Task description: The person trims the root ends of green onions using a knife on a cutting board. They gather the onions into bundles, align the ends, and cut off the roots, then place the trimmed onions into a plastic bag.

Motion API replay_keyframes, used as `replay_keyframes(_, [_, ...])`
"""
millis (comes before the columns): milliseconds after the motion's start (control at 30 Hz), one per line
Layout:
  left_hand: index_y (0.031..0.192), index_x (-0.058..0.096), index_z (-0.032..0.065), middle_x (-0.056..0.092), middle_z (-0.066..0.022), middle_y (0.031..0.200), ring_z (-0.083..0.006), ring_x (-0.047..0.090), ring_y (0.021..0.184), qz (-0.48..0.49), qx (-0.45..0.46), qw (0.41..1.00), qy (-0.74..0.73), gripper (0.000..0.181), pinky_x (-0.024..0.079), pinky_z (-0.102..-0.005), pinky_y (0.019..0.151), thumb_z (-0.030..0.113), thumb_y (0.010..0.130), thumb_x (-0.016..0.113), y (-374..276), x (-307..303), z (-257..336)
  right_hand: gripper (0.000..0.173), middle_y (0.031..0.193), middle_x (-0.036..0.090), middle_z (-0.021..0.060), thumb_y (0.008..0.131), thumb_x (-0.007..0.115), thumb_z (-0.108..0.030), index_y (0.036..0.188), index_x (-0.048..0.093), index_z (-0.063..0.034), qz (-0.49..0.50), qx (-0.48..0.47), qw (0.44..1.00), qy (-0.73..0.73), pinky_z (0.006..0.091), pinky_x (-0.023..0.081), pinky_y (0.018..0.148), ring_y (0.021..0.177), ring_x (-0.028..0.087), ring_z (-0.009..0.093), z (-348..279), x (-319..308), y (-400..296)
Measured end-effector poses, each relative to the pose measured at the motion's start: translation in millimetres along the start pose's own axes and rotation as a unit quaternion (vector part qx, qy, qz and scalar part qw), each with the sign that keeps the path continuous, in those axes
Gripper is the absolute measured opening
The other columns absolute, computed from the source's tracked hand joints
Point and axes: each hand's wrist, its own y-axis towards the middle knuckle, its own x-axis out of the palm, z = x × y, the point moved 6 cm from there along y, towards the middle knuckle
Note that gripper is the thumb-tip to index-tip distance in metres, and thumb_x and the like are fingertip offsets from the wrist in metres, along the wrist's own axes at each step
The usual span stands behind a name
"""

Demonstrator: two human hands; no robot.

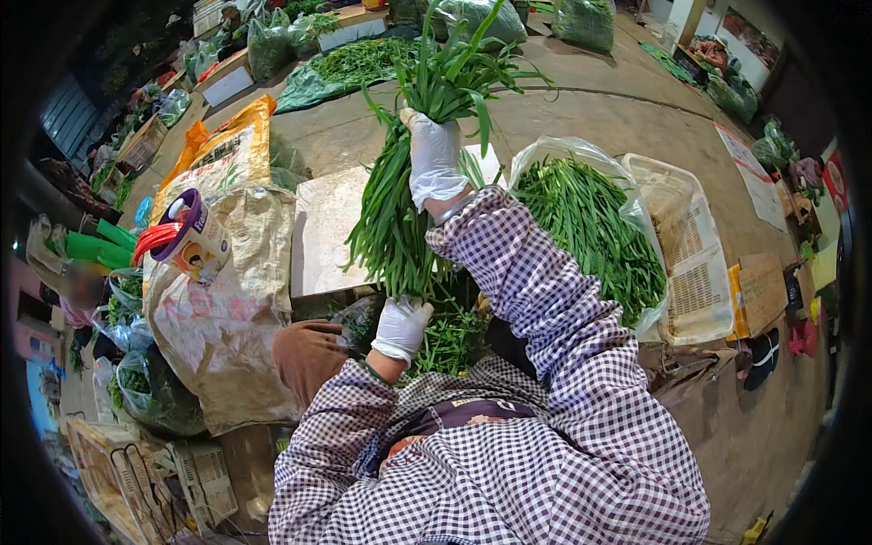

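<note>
My right hand [436,155], in a white glove, is stretched out and wrapped around the middle of a large bunch of long, flat, chive-like greens [392,211]. Leaves fan out above the fist, and the rest hang down below it. At the lower leaf tips is my gloved left hand [403,327], its fingers curled closed against them; the fingertips are partly hidden. Behind the bunch lies a white board [327,235]. Loose green trimmings [449,340] lie below it, near my lap. To the right, a clear plastic bag [545,148] holds more of these greens.
A white plastic crate [695,272] stands at the right. On the left, a woven sack [225,340] bears a tub [197,238] with red ties [158,238]. Greens lie on a green sheet [306,88] ahead. Bagged vegetables [146,388] and a person [85,286] are further left.
</note>
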Motion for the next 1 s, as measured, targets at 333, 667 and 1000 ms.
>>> replay_keyframes(333, [0.076,0.069,0.0089,0.067,-0.0100,0.080,-0.0294,0.064,0.080,-0.274,-0.282,0.914,-0.106,0.030,0.050,-0.0405,0.073,0.038,0.070,0.073,-52,-25,-38,0.016,0.085,0.064,-0.0012,0.078,0.066,-0.007,0.093,0.067,-0.0003,-0.033,0.049,0.998,0.030,0.0277,0.044,0.069,0.073,0.054,0.011,-3,15,-9])
replay_keyframes(667, [0.145,0.016,0.0011,0.038,-0.0175,0.140,-0.0237,0.039,0.126,0.367,-0.280,0.688,-0.560,0.085,0.031,-0.0325,0.105,0.018,0.081,0.069,93,-84,-117,0.020,0.064,0.062,0.0112,0.088,0.055,-0.023,0.087,0.061,-0.0038,-0.271,-0.447,0.586,-0.619,0.0326,0.047,0.048,0.059,0.063,0.026,0,87,-104])
replay_keyframes(1000, [0.117,0.051,0.0005,0.058,-0.0129,0.112,-0.0210,0.055,0.104,0.394,-0.280,0.477,-0.734,0.037,0.045,-0.0369,0.092,0.029,0.098,0.037,43,-93,-217,0.061,0.102,0.060,0.0193,0.058,0.075,-0.044,0.106,0.063,-0.0086,-0.478,-0.103,0.824,-0.285,0.0415,0.045,0.084,0.094,0.054,0.038,3,124,-113])
